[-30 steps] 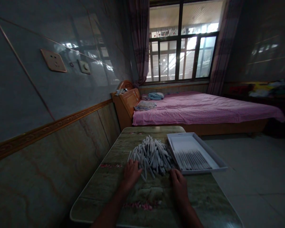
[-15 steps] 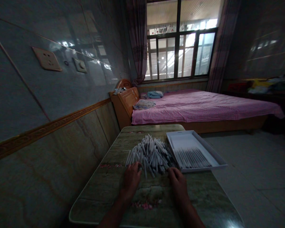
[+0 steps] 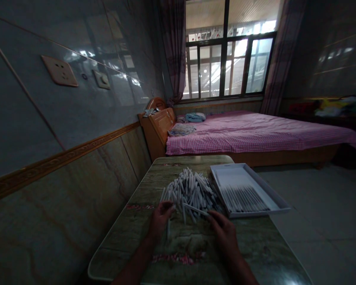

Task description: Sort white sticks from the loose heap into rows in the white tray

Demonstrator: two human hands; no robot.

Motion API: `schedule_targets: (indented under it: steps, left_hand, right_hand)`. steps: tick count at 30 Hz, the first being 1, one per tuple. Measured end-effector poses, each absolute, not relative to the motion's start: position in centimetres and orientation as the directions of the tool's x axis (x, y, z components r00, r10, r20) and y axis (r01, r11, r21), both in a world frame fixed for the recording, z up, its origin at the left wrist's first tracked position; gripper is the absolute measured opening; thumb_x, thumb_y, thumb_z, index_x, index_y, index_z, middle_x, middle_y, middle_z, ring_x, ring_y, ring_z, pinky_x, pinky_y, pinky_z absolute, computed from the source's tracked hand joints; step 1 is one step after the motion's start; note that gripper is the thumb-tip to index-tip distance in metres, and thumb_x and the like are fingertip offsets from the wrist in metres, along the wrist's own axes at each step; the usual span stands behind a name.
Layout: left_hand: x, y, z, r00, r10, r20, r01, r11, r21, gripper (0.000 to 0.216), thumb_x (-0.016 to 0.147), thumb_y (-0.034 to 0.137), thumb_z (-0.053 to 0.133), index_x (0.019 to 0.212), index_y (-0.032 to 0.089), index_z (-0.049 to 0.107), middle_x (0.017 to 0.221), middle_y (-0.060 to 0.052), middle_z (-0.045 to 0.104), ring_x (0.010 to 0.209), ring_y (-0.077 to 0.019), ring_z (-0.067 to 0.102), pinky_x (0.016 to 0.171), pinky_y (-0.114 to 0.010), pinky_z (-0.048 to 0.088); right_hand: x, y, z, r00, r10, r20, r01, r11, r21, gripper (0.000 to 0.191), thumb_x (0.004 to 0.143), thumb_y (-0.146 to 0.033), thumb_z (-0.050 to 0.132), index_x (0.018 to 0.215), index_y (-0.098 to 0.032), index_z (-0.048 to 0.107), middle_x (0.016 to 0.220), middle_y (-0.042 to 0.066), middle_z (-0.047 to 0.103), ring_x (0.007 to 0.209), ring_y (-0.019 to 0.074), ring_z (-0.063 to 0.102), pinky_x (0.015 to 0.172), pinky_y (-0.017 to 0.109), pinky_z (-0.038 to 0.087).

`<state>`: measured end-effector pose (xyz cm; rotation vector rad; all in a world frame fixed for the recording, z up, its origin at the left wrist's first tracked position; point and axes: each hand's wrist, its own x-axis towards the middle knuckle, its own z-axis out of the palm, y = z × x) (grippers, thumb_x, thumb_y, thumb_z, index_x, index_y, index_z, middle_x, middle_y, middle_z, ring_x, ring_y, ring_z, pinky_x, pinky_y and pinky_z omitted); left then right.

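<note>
A heap of several thin white sticks (image 3: 191,192) lies on a greenish table (image 3: 255,253). My left hand (image 3: 159,218) is at the heap's near left edge, fingers curled around one white stick (image 3: 168,229) that points toward me. At the heap's near right edge my right hand (image 3: 224,231) pinches another white stick (image 3: 195,209), lifted and lying crosswise. A white tray (image 3: 277,200) to the right of the heap holds a row of sticks laid side by side.
A tiled wall (image 3: 62,130) runs close along the table's left side. Beyond the table stands a bed with a pink checked cover (image 3: 255,134) under a window (image 3: 228,51). Bare tiled floor (image 3: 329,221) lies to the right.
Both hands have drawn back from the heap toward me, each now with a stick pulled out of it. The view has shifted slightly.
</note>
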<state>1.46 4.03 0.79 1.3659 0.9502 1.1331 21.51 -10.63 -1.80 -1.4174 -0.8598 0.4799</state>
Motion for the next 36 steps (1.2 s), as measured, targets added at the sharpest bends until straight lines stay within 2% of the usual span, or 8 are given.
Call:
schedule_targets:
  steps: [4,11,16,30,36]
  left_hand:
    - [1.2,3.9,0.1,0.243,0.967,0.078,-0.130,-0.048,0.990,0.036,0.056,0.035,0.083,0.084,0.017,0.070,0.082,-0.004,0.073,0.081,-0.0208,0.067,0.072,-0.030,0.051]
    - [1.6,3.9,-0.8,0.307,0.950,0.054,-0.208,0.012,0.978,0.033,0.055,0.027,0.084,0.082,0.017,0.068,0.080,-0.003,0.073,0.080,-0.0194,0.067,0.072,-0.029,0.052]
    - [1.5,4.0,-1.0,0.304,0.952,0.013,-0.197,0.050,0.979,0.035,0.054,0.026,0.084,0.084,0.017,0.068,0.081,-0.003,0.072,0.079,-0.0188,0.066,0.070,-0.028,0.052]
    - [1.2,3.9,-0.8,0.321,0.946,0.049,-0.166,0.005,0.986,0.032,0.055,0.025,0.083,0.082,0.017,0.069,0.079,-0.003,0.073,0.081,-0.0197,0.066,0.077,-0.030,0.051]
    - [1.2,4.1,-0.9,0.271,0.963,0.010,-0.217,0.051,0.975,0.036,0.054,0.029,0.085,0.083,0.016,0.070,0.080,-0.003,0.072,0.076,-0.0182,0.066,0.067,-0.027,0.050]
  right_hand:
    - [21.4,-10.5,-2.1,0.595,0.764,0.250,0.249,0.120,-0.961,0.040,0.077,-0.052,0.065,0.093,-0.018,0.078,0.093,0.011,0.076,0.090,0.0288,0.071,0.082,0.038,0.056]
    - [21.3,-10.5,-2.2,0.559,0.781,0.280,0.337,0.095,-0.937,0.035,0.080,-0.048,0.063,0.094,-0.020,0.078,0.095,0.011,0.076,0.091,0.0288,0.071,0.081,0.038,0.057]
    - [21.3,-10.7,-2.0,0.540,0.795,0.277,0.335,0.099,-0.937,0.033,0.081,-0.045,0.062,0.096,-0.019,0.077,0.094,0.011,0.076,0.090,0.0285,0.071,0.082,0.038,0.057]
    - [21.1,-10.9,-2.0,0.505,0.802,0.321,0.398,0.114,-0.910,0.030,0.083,-0.041,0.060,0.097,-0.020,0.077,0.095,0.010,0.076,0.091,0.0266,0.071,0.082,0.036,0.056]
    - [21.0,-11.0,-1.7,0.503,0.801,0.325,0.410,0.111,-0.906,0.030,0.084,-0.040,0.060,0.097,-0.020,0.077,0.097,0.010,0.076,0.093,0.0274,0.071,0.083,0.037,0.056]
